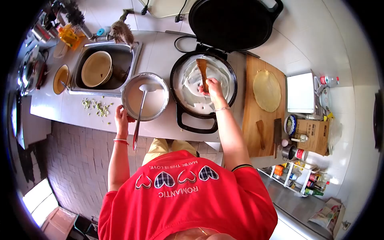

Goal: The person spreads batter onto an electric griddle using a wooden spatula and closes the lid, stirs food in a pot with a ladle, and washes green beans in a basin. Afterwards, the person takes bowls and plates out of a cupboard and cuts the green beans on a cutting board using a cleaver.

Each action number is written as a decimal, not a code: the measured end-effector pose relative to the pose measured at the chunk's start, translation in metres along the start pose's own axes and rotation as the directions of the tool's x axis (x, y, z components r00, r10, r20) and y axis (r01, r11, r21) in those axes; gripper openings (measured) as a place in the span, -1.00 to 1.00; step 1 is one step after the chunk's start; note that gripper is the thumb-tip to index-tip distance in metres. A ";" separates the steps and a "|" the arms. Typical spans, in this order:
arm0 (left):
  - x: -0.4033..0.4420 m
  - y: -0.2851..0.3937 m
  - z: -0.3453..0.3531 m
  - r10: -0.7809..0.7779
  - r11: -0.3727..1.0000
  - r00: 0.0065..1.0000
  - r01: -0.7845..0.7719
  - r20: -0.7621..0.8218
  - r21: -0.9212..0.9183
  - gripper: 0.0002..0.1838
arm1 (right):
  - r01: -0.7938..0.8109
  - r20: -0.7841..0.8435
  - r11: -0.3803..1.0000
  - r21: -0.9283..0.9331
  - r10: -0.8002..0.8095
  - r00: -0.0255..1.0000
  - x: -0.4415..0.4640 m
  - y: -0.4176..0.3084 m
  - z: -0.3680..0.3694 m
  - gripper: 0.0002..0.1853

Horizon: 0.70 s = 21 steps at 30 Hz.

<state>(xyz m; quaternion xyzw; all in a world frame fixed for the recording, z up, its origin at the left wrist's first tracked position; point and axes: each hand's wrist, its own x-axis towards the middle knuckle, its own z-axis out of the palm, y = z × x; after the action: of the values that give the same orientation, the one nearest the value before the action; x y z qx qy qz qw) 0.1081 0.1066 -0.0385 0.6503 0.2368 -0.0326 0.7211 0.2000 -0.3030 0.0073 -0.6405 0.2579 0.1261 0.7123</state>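
Note:
White batter (188, 90) is smeared unevenly over the round black electric griddle (234, 86), whose lid (232, 24) stands raised behind it. Above the batter, my right hand (213, 89) is closed round the handle of a wooden spatula (202, 68), its flat blade pointing away from me. My left hand (122, 118) is at the left rim of a metal bowl (125, 98) of pale batter, fingers curled against its side. A ladle (141, 106) rests in that bowl, its red-tipped handle hanging over the counter edge.
A cooked flatbread (267, 91) lies on a wooden board (250, 116) at the right, with another wooden spatula (261, 134). At left, a sink (136, 54) holds a large bowl (96, 56). Chopped green bits (97, 107) are scattered on the counter. A bottle rack (288, 176) stands far right.

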 end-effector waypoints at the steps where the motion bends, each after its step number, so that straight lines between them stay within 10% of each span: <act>1: 0.000 0.001 0.001 -0.005 1.000 1.000 0.005 -0.010 0.000 -0.73 | -0.026 0.023 1.000 -0.016 0.026 0.999 -0.007 0.004 0.002 -0.82; 7: -0.006 0.002 0.004 -0.012 1.000 0.999 0.012 -0.044 0.003 -0.67 | -0.065 0.291 0.933 -0.355 0.176 0.940 -0.096 0.028 -0.051 -0.82; 12: 0.000 -0.010 0.003 0.020 1.000 0.996 -0.020 -0.089 0.008 -0.73 | -0.065 0.182 0.821 -0.567 0.202 0.962 -0.120 0.007 -0.126 -0.84; 21: -0.001 -0.007 0.005 0.007 0.997 0.990 0.003 -0.139 0.077 -0.69 | 0.096 0.363 0.897 -0.430 0.075 0.929 -0.042 -0.047 -0.111 -0.82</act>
<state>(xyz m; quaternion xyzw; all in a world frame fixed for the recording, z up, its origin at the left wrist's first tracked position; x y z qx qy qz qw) 0.1062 0.1000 -0.0444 0.6785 0.2844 0.0045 0.6773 0.1658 -0.4126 0.0641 -0.7510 0.0801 0.2956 0.5850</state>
